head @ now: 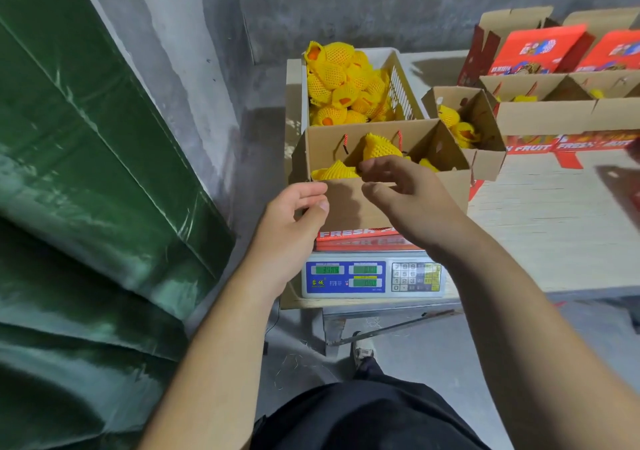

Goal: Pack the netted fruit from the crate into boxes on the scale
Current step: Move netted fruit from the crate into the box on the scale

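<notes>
An open cardboard box (346,207) stands on the scale (374,278). Inside it lie yellow-netted fruit, one upright (379,146) and one at the front left (334,171). Behind the box, a white crate (401,82) holds a heap of several netted fruit (339,82). My left hand (294,221) curls its fingers and thumb round the box's front left corner. My right hand (408,200) hovers over the box's front wall with loosely bent fingers and holds nothing.
A second open box (485,131) with netted fruit sits right of the crate. More open boxes with red lids (543,51) line the back right of the light wooden table (554,224). A green tarp (86,172) covers the left. My shoe (362,351) shows below the table.
</notes>
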Demonstrator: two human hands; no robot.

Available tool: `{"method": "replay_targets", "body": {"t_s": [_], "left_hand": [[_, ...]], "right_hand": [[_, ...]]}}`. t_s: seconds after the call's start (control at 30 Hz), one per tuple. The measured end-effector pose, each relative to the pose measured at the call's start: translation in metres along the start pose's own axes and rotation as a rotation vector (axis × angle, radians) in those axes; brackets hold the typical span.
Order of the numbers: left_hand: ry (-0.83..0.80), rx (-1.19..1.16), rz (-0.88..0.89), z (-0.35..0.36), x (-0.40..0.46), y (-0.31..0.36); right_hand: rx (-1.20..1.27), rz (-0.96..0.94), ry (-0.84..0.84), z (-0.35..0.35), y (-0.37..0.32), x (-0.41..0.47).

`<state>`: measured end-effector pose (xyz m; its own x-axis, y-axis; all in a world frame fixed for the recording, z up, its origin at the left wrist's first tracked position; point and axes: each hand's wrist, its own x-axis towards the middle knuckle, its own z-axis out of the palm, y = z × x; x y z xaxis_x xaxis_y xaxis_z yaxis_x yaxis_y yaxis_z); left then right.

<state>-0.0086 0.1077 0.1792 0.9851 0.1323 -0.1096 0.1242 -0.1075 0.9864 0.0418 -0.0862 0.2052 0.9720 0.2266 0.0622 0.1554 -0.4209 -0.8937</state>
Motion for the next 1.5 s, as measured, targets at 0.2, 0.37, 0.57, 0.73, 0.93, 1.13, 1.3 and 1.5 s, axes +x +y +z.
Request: {"method": "replay_targets", "body": {"t_s": [0.2,0.37,0.57,0.73,0.93,1.13,1.3,1.5], "left_hand": [[-0.001,0.007,0.013,0.002,0.009,0.000],[0.005,0.017,0.039,0.009,0.024,-0.002],[-0.006,0.017,0.082,0.032,0.071,0.007],[-0.054,0.118,0.185,0.051,0.155,0.032],[-0.116,0.371,0.202,0.054,0.319,0.035],[-0.365,1.211,0.190,0.030,0.436,-0.027],[-0.336,1.320,0.368,0.035,0.461,-0.047],[-0.226,1.159,0.419,0.030,0.461,-0.051]], "right_hand": [[0.014,0.003,-0.014,0.001,0.005,0.006],[0.051,0.011,-0.026,0.001,0.014,0.020],[0.120,-0.009,-0.036,-0.003,0.024,0.060],[0.176,-0.024,-0.045,-0.024,0.035,0.121],[0.133,0.023,-0.065,-0.054,0.063,0.221],[-0.231,-0.009,-0.222,-0.073,0.093,0.349],[-0.593,-0.049,-0.295,-0.061,0.119,0.464],[-0.843,-0.093,-0.313,-0.007,0.126,0.570]]}}
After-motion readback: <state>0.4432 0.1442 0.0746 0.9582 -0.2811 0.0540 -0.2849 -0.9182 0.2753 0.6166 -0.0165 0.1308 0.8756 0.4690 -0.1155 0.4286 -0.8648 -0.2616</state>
